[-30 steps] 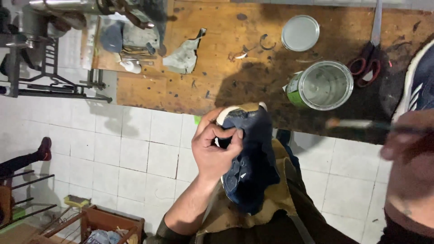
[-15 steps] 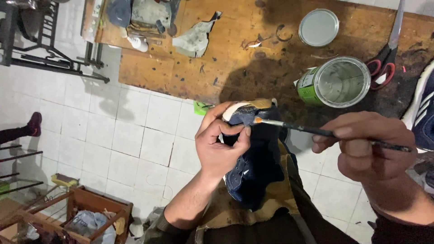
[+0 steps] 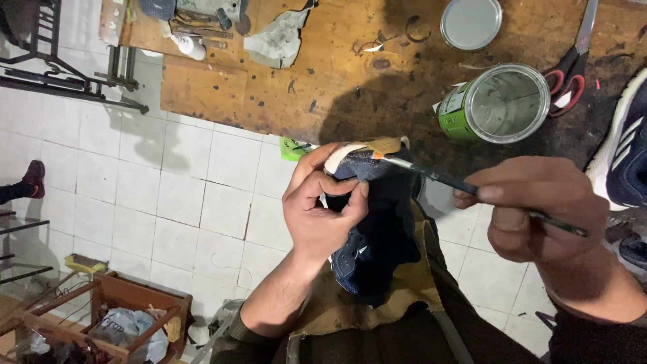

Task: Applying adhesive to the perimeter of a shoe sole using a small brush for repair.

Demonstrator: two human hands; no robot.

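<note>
Head view: left hand (image 3: 317, 216) fingers grip the dark blue fabric shoe upper (image 3: 381, 229); right hand (image 3: 539, 209) fingers pinch a thin dark brush (image 3: 472, 189), its long axis pointing left, tip touching the upper's top edge.

Counting w/ head cam: 2 hands showing, left hand (image 3: 317, 216) and right hand (image 3: 539, 212). 1 brush (image 3: 472, 189). 1 dark shoe upper (image 3: 377, 236) being held. 1 open tin can (image 3: 502, 104), 1 round lid (image 3: 470, 22), 1 pr red-handled scissors (image 3: 569, 71). 1 wooden bench (image 3: 337, 74). 1 more sneaker (image 3: 630, 148) sitting at rt edge. 1 wooden crate (image 3: 114, 303) on floor.
</note>
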